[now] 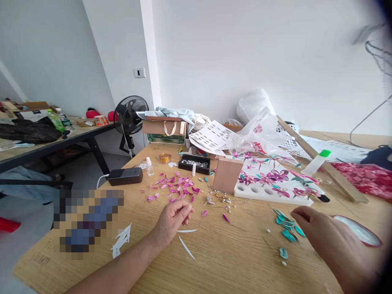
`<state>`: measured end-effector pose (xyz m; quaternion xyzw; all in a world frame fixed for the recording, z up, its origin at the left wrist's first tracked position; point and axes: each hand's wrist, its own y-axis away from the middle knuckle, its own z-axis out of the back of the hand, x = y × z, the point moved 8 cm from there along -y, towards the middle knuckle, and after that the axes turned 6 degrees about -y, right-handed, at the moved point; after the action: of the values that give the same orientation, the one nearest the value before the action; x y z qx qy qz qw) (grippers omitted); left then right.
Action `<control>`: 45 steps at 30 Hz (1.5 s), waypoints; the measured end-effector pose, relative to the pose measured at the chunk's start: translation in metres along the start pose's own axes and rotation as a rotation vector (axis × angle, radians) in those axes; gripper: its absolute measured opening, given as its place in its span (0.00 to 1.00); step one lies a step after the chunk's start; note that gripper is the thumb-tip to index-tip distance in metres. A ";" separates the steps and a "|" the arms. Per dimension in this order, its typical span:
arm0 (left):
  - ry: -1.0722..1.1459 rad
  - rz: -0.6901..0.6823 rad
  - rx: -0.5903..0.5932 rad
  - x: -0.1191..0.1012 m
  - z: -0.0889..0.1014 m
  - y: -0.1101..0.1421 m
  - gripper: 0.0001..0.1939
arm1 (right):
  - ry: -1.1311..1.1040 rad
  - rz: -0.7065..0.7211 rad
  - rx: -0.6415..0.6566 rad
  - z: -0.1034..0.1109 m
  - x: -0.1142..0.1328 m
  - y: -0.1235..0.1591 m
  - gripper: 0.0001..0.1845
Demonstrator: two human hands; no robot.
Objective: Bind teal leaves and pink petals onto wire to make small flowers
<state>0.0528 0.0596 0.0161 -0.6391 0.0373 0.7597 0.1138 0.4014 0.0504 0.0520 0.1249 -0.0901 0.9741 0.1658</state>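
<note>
My left hand [174, 220] is closed over the middle of the table, thumb against the curled fingers. Whatever they hold, if anything, is too small to make out. Two thin white strips [186, 247] lie beside it, and pink petals [176, 185] are scattered beyond it. At the right, my right hand [318, 226] is closed, its fingertips pressed together at the edge of a pile of teal leaf-shaped pieces [287, 234]. I cannot see what is between those fingertips. Farther back, purple wire flowers [266, 177] stand or lean on a white foam block [272, 197] with round holes.
A wooden block [226, 175] stands by the foam. Gold and white beads [223, 199] lie before it. White cut strips [121, 240] lie at left. A black tray [193, 164], small bottle [149, 166], black power box [125, 176] and red-rimmed dish [375, 239] surround the work area.
</note>
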 end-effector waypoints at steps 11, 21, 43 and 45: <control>0.187 -0.116 -0.357 -0.007 0.061 -0.012 0.14 | -0.220 0.476 0.322 -0.041 0.124 0.031 0.10; 0.047 -0.109 -0.293 -0.003 0.050 -0.012 0.14 | -0.143 0.738 0.372 -0.076 0.199 0.053 0.21; 0.100 -0.044 -0.167 0.001 0.034 -0.011 0.16 | -0.149 0.933 -0.023 -0.080 0.200 0.068 0.14; 0.178 0.016 -0.039 0.004 0.021 -0.009 0.17 | -0.203 0.985 -0.082 -0.073 0.201 0.073 0.14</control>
<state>0.0341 0.0729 0.0168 -0.7058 0.0376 0.7014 0.0918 0.1771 0.0585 0.0278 0.1552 -0.1921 0.9153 -0.3182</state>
